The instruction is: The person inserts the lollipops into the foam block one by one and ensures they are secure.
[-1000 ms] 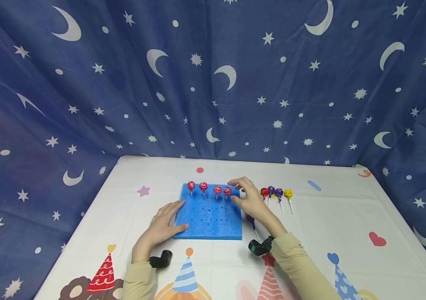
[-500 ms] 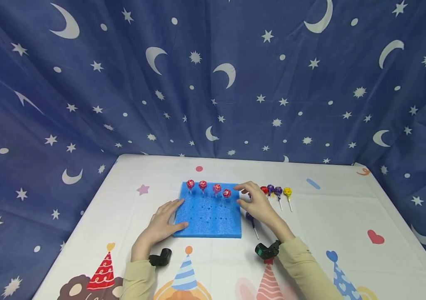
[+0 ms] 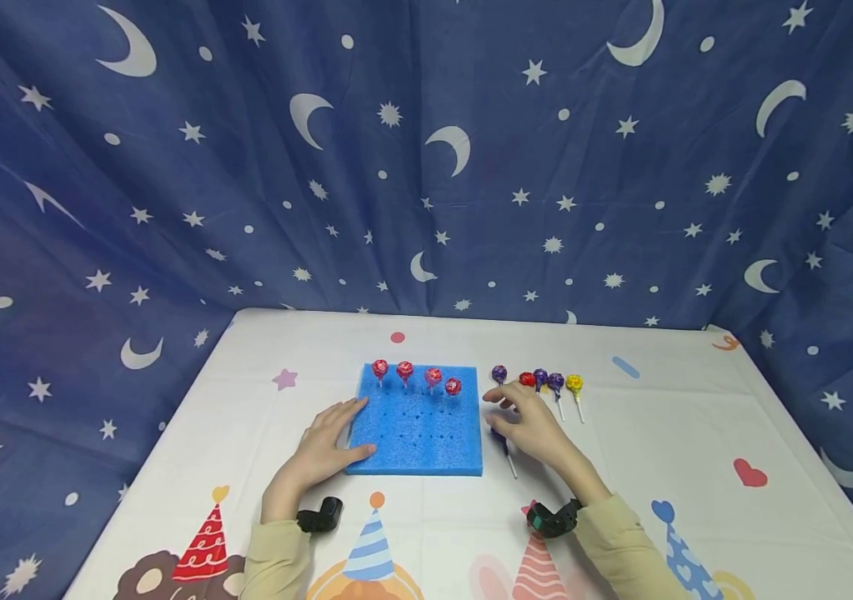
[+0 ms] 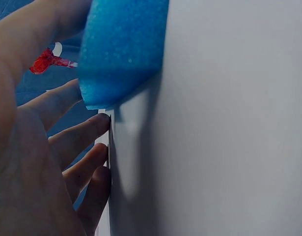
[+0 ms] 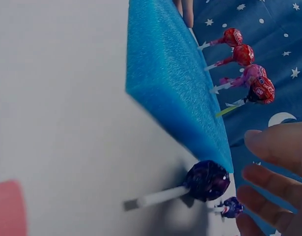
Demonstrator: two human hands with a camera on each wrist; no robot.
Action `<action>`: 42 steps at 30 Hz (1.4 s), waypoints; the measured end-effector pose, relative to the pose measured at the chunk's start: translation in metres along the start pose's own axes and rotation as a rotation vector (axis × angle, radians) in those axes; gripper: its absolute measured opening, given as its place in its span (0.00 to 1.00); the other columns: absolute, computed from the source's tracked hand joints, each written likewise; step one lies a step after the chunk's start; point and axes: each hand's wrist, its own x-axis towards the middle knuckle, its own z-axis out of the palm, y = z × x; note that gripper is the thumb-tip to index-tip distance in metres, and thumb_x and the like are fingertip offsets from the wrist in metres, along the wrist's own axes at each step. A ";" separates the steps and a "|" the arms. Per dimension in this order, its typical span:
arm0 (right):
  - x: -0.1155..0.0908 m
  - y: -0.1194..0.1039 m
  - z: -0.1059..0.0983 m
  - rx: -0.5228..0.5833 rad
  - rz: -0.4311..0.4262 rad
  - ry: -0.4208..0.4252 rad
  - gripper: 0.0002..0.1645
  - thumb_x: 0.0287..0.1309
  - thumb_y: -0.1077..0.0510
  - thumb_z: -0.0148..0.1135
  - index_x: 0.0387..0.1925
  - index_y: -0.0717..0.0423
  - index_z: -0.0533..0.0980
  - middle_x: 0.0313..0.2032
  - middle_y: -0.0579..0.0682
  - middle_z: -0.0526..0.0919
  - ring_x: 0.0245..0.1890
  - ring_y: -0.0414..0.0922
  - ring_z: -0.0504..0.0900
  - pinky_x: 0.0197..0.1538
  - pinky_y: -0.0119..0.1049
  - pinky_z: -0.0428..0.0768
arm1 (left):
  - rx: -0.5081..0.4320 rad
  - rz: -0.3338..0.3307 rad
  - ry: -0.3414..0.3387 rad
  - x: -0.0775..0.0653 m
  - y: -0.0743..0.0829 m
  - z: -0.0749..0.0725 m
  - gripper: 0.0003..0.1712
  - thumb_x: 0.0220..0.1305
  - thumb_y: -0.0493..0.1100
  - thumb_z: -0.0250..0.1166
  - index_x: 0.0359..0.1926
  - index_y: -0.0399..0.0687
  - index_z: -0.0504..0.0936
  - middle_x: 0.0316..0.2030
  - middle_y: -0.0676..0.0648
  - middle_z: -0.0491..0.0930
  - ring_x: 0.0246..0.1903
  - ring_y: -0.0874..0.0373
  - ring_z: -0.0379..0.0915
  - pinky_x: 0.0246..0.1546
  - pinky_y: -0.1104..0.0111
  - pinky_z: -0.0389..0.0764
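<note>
My left hand rests against the left edge of a blue foam board, thumb and fingers spread. Several red or pinkish lollipops stand in a row along the board's far side, among them one at the left end and a slightly tilted one at the right end. Just right of the board, my right hand hovers with relaxed fingers and holds nothing. Below it lies a dark purple lollipop, its head partly hidden by the fingers in the head view. Another purple lollipop lies beyond the fingertips.
Right of the hand lie a red lollipop, two purple lollipops and a yellow lollipop. Rows of small holes mark the board. A printed white cloth covers the table; a blue star-and-moon curtain hangs behind.
My right hand has drawn back rightward and nearer, away from the right-end red lollipop in the board, uncovering the purple lollipop beyond it. The left hand stays at the board.
</note>
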 end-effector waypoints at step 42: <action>-0.019 0.013 0.012 -0.136 0.121 -0.033 0.16 0.49 0.59 0.71 0.42 0.47 0.81 0.32 0.42 0.75 0.35 0.39 0.69 0.38 0.33 0.71 | 0.000 0.009 -0.007 -0.002 0.000 -0.002 0.45 0.58 0.59 0.65 0.73 0.56 0.58 0.74 0.42 0.55 0.74 0.38 0.42 0.67 0.33 0.47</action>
